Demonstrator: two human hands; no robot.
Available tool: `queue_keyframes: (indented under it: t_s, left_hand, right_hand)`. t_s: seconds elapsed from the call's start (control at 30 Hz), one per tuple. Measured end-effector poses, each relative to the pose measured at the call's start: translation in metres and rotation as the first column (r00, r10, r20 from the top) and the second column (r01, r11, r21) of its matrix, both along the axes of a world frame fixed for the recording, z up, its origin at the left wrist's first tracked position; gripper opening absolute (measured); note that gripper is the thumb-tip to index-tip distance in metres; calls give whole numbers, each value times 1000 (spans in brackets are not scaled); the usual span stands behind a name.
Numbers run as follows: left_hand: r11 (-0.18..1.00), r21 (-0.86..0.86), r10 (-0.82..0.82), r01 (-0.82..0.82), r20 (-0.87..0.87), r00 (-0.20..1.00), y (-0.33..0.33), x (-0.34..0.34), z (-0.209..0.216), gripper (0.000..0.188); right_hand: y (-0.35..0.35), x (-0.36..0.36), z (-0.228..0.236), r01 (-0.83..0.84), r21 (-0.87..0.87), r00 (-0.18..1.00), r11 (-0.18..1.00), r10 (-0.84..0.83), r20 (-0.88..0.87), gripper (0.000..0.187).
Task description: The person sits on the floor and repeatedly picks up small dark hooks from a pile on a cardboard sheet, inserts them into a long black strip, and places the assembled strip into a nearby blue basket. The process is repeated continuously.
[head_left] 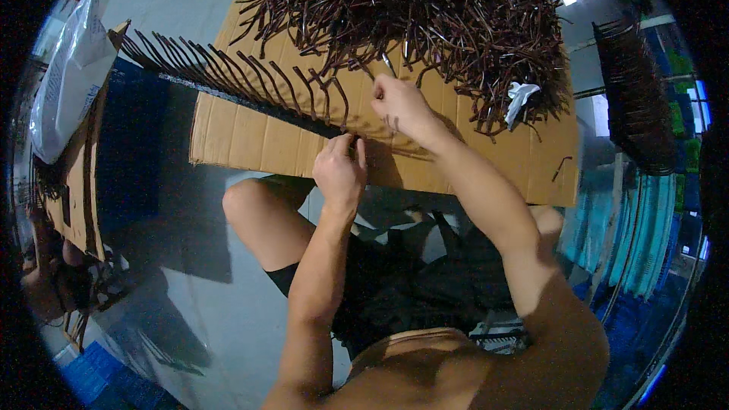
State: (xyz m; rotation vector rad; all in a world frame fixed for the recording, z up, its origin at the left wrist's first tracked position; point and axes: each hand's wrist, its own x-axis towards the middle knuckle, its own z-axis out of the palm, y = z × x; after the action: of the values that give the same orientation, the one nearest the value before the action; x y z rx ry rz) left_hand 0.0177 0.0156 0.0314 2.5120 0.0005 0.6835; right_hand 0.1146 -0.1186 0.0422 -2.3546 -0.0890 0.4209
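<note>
A long dark bar [300, 119] runs from the upper left to the middle of the cardboard. A row of thin, bent brown rods [254, 80] stands up along it. My left hand [339, 173] is closed at the bar's near right end, its thumb and fingers pinching there. My right hand [405, 108] is closed above the cardboard, just short of a big heap of loose bent rods [425, 11]. A silver-tipped stick [388, 65] shows right beyond its fingers; whether they hold it or another piece is hidden.
The cardboard sheet [486, 175] lies under the work, over my knees. On the heap's right side sits a crumpled white scrap [520, 99]; one loose rod [562, 168] lies near the right edge. A plastic bag [72, 76] is at left, a hanging rod rack [634, 95] at right.
</note>
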Motion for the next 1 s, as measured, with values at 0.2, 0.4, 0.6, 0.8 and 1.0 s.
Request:
queue_keyframes:
  t_s: [0.2, 0.4, 0.6, 0.8, 1.0]
  left_hand:
    - [999, 19, -39, 37, 147, 988, -6, 10, -3, 10]
    - [999, -5, -44, 44, -9, 999, -5, 5, 2, 13]
    - [961, -267, -112, 77, -120, 986, -4, 2, -32, 12]
    - [970, -223, -129, 100, -121, 984, -6, 2, -33, 13]
    - [960, -275, -85, 46, -135, 987, -8, -2, -39, 13]
  right_hand:
    - [-9, -42, -7, 248, 661, 966, 708, -228, -119, 32]
    - [2, -66, -4, 135, 618, 986, 775, -165, -9, 18]
    - [7, -72, -18, 165, 689, 958, 705, -280, 57, 16]
    - [8, -74, -24, 116, 707, 946, 698, -295, 136, 17]
    - [3, -76, -3, -71, 128, 957, 989, 31, 288, 23]
